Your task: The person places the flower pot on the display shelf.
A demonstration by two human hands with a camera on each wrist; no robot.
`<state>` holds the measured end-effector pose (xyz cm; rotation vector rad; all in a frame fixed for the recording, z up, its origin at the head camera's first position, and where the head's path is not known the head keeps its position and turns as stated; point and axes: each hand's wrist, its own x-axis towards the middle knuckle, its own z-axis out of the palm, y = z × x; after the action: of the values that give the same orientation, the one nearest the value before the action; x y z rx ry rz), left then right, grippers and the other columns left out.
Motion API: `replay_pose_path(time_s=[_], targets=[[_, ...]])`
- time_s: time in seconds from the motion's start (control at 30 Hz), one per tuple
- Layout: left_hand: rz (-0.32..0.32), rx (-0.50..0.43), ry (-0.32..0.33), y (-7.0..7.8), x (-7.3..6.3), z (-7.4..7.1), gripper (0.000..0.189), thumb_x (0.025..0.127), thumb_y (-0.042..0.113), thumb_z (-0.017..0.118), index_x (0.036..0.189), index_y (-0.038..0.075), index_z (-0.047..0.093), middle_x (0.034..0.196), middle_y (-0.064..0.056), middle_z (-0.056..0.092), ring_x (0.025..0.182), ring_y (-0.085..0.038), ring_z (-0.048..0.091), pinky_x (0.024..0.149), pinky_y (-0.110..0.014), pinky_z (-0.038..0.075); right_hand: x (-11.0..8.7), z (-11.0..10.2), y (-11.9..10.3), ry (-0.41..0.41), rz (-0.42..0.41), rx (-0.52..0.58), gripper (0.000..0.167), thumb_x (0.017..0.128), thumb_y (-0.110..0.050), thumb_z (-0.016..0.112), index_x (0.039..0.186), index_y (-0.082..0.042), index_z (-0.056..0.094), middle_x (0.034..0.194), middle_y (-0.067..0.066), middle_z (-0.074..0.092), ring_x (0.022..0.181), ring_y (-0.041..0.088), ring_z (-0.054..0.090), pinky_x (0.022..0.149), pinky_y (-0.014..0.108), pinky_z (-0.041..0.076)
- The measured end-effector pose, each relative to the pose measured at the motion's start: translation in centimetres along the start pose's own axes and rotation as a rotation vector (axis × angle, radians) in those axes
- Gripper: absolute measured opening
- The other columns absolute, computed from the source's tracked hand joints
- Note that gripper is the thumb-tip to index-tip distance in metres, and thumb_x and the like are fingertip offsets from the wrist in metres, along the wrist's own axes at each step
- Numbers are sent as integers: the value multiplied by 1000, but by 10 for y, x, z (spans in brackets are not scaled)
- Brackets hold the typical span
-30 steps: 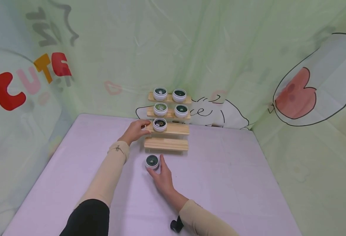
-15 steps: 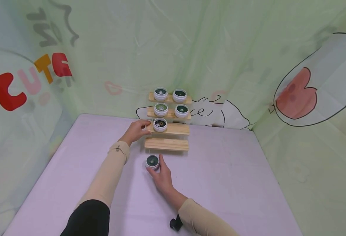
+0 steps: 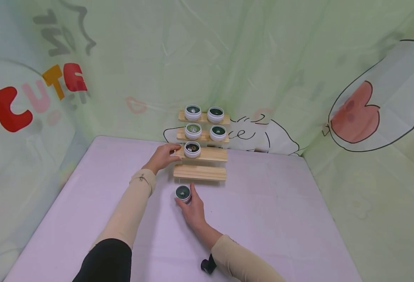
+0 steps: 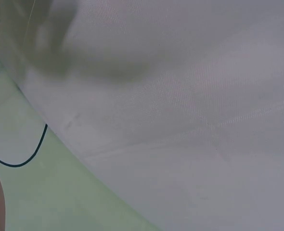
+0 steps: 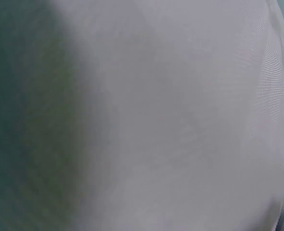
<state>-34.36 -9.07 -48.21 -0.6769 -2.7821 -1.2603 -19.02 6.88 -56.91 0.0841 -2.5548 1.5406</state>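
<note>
A stepped wooden display rack (image 3: 200, 172) stands at the back of the table. With thumb and fingers, my left hand (image 3: 162, 156) grips the left end of its third tier from the top. On that tier, close beside the fingers, sits a small white round jar with a black top (image 3: 192, 149). In front of the rack, my right hand (image 3: 193, 211) holds another white round jar with a dark green top (image 3: 183, 192) between thumb and fingers. A blurred dark green shape (image 5: 26, 115) fills the left side of the right wrist view.
The two upper tiers carry two jars each, such as the green-topped jar (image 3: 193, 131) and its neighbour (image 3: 218, 132). Printed curtain (image 3: 140, 70) hangs right behind the rack. A small black object (image 3: 208, 265) shows beside the right sleeve on the lilac tablecloth (image 3: 270, 203).
The right hand's fingers have drawn slightly closer around the jar, and the right forearm has shifted a little left. The left hand keeps its grip on the rack.
</note>
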Motion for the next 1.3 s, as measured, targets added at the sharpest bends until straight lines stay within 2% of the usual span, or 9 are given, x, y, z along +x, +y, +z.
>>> replay_pose_path(time_s=[0.17,0.47,0.73,0.97,1.3], targets=[[-25,20,-15,3,1,0,54,85,10,77,131,-8,56,134,-23,56,122,-34,55,105,-37,48,1,0,-1,0,1,0,80,84,-21,78,144,10,37,146,27,42,135,37,42,114,46,35],[-30,7,-13,5,0,-1,53,85,8,77,130,-9,57,132,-24,57,122,-35,55,105,-39,48,2,-4,-2,-30,-8,-31,76,86,-23,76,144,9,39,145,24,44,134,36,43,114,46,36],[41,-18,13,-8,1,1,52,84,17,79,127,-6,61,128,-22,61,117,-31,59,101,-33,51,2,-7,0,-41,15,-21,76,85,-21,77,145,7,39,146,22,44,134,35,43,114,45,36],[-21,3,-8,1,0,0,52,85,8,76,130,-9,57,133,-24,57,123,-35,54,106,-41,48,0,-18,-4,-64,31,0,76,83,-16,77,145,6,39,146,22,45,134,35,43,114,47,36],[-11,5,-13,0,2,0,53,84,9,77,130,-9,57,132,-24,57,123,-35,54,105,-39,49,4,-37,-8,-75,41,30,77,84,-15,77,146,6,37,147,18,46,134,32,44,113,46,38]])
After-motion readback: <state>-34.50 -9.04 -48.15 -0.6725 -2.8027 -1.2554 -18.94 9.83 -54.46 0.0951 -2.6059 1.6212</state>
